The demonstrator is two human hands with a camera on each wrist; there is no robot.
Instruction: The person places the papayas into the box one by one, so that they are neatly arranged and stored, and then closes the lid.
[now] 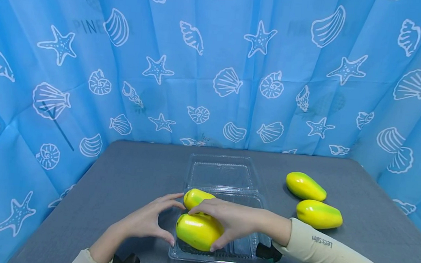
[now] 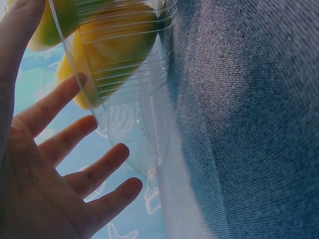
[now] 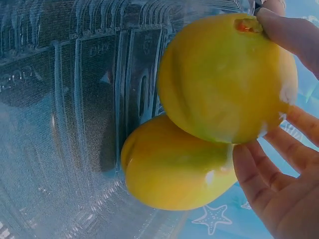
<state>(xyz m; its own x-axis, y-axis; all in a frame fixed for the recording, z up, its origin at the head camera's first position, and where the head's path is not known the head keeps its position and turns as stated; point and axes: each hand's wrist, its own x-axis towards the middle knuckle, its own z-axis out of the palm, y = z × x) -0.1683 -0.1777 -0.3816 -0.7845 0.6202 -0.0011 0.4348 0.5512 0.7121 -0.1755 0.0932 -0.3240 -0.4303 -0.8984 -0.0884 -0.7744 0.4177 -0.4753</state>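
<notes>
My right hand (image 1: 233, 220) grips a yellow-green papaya (image 1: 197, 231) from its right side, with the thumb at the near side and the fingers over the far side. That papaya is at the left part of a clear plastic clamshell box (image 1: 223, 259), beside another papaya (image 1: 196, 197) just behind it. In the right wrist view the held papaya (image 3: 224, 79) overlaps the other papaya (image 3: 174, 169). My left hand (image 1: 145, 218) is spread at the box's left edge, thumb and fingers apart, holding nothing. Its fingertips come close to the clear wall; whether they touch cannot be told.
Two more papayas, one farther back (image 1: 305, 186) and one nearer (image 1: 319, 214), lie on the grey table (image 1: 138, 163) to the right of the box. The box's lid (image 1: 222, 175) lies folded back toward the blue shell-patterned curtain (image 1: 206, 86).
</notes>
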